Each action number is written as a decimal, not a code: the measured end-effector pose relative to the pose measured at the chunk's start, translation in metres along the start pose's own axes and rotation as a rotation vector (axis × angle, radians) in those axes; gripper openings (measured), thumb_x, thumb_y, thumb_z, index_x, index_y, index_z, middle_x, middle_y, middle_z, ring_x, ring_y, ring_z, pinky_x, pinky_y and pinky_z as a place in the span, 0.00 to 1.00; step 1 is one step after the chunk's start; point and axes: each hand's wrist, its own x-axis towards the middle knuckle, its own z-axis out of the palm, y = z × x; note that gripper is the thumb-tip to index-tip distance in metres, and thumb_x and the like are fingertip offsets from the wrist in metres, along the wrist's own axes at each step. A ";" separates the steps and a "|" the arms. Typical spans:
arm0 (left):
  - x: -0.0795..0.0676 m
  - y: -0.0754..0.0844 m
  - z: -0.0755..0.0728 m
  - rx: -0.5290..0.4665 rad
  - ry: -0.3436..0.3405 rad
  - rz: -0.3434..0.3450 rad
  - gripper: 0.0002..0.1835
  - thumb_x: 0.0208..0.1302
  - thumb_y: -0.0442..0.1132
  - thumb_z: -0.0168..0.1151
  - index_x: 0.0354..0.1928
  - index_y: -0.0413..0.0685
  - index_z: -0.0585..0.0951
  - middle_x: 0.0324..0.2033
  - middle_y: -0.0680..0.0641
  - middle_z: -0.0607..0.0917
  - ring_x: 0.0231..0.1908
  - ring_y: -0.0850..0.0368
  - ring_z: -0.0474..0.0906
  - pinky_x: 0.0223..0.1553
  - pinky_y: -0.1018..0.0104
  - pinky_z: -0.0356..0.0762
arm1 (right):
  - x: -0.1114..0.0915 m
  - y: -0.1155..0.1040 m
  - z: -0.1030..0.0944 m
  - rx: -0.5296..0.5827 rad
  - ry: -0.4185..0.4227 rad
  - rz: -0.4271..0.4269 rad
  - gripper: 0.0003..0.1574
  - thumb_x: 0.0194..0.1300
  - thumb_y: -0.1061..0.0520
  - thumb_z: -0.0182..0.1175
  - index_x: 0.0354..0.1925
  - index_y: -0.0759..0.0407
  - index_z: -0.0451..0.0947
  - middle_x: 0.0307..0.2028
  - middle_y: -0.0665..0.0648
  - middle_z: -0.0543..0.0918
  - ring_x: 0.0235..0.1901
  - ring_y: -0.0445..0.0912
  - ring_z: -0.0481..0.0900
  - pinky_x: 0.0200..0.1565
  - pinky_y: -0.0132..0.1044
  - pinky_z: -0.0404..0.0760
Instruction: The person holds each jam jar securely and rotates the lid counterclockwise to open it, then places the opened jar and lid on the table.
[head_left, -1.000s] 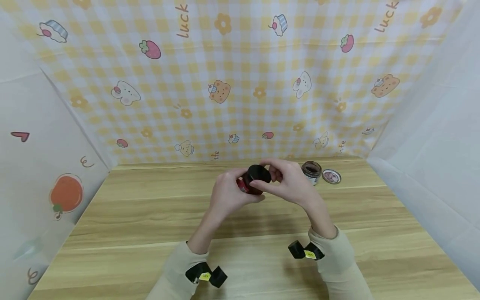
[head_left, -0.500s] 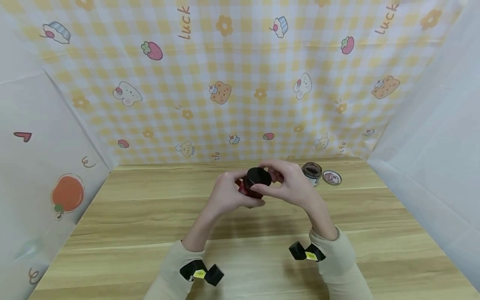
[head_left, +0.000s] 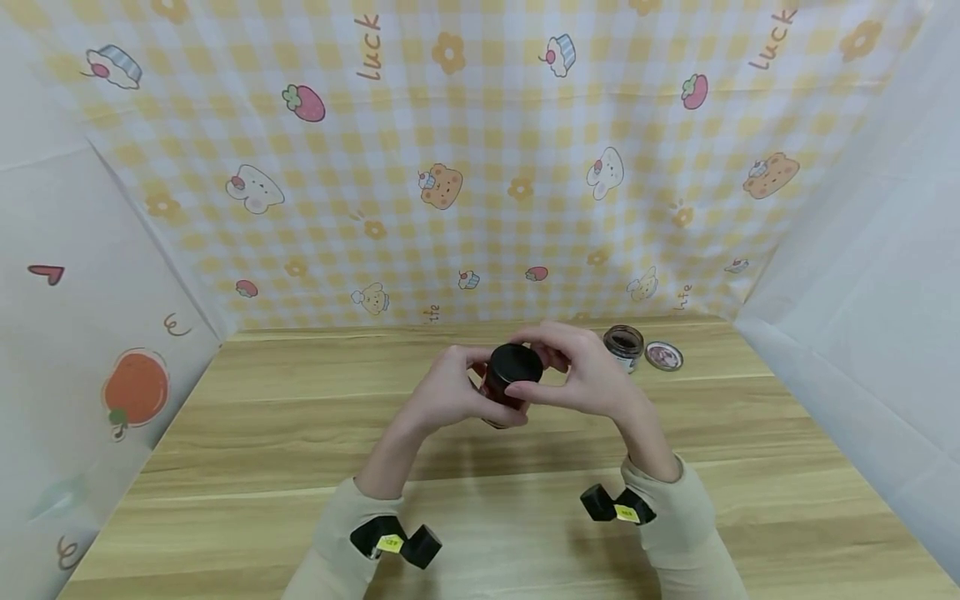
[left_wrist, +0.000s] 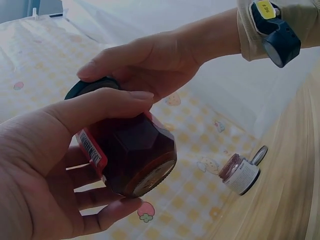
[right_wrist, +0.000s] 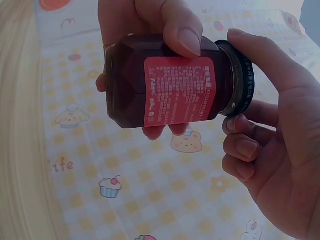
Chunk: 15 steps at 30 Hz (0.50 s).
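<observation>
A faceted glass jar of strawberry jam [right_wrist: 180, 92] with dark red contents and a red label is held above the wooden table. My left hand [head_left: 452, 390] grips the jar's body, thumb on one side and fingers round the other. On top is a black lid [head_left: 516, 362], which my right hand [head_left: 588, 375] holds at its edge between thumb and fingers. The right wrist view shows the lid sitting on the jar's neck, with the right ring and little fingers curled below it. In the left wrist view, the jar's glass base [left_wrist: 155, 177] points away from the lid hand.
A smaller uncovered jar [head_left: 623, 343] with dark residue inside stands at the table's back right. Beside it lies a round lid [head_left: 663, 355]. A checked cloth [head_left: 480, 242] hangs behind the wooden table [head_left: 300, 433], with white sheets at both sides.
The jam jar has come slightly down and toward me, standing more upright. The right fingers have shifted round the lid's edge, and the left forearm has swung a little left.
</observation>
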 end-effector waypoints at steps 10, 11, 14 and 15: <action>-0.001 -0.002 -0.003 -0.141 -0.124 0.020 0.20 0.42 0.33 0.83 0.41 0.50 0.88 0.35 0.46 0.86 0.38 0.46 0.76 0.32 0.57 0.81 | -0.001 -0.001 -0.002 0.049 -0.031 -0.032 0.25 0.59 0.51 0.75 0.54 0.52 0.83 0.29 0.45 0.74 0.25 0.42 0.66 0.27 0.35 0.66; -0.001 -0.002 -0.004 -0.164 -0.140 0.020 0.21 0.42 0.32 0.83 0.42 0.49 0.88 0.35 0.45 0.86 0.38 0.46 0.77 0.32 0.58 0.81 | -0.001 -0.001 -0.002 0.057 -0.032 -0.035 0.25 0.59 0.49 0.75 0.54 0.51 0.83 0.29 0.45 0.73 0.25 0.42 0.66 0.27 0.36 0.66; -0.001 -0.003 -0.004 -0.234 -0.187 0.019 0.21 0.43 0.29 0.81 0.43 0.44 0.87 0.36 0.43 0.87 0.35 0.47 0.79 0.33 0.59 0.82 | -0.001 -0.001 -0.002 0.081 -0.035 -0.045 0.24 0.62 0.46 0.73 0.54 0.51 0.83 0.29 0.45 0.73 0.24 0.41 0.66 0.26 0.38 0.66; 0.000 -0.004 -0.004 -0.259 -0.205 0.020 0.21 0.44 0.28 0.81 0.43 0.42 0.87 0.36 0.42 0.87 0.35 0.47 0.80 0.33 0.58 0.83 | -0.001 -0.001 -0.003 0.088 -0.037 -0.048 0.24 0.62 0.45 0.72 0.54 0.51 0.83 0.29 0.45 0.73 0.25 0.41 0.66 0.26 0.38 0.66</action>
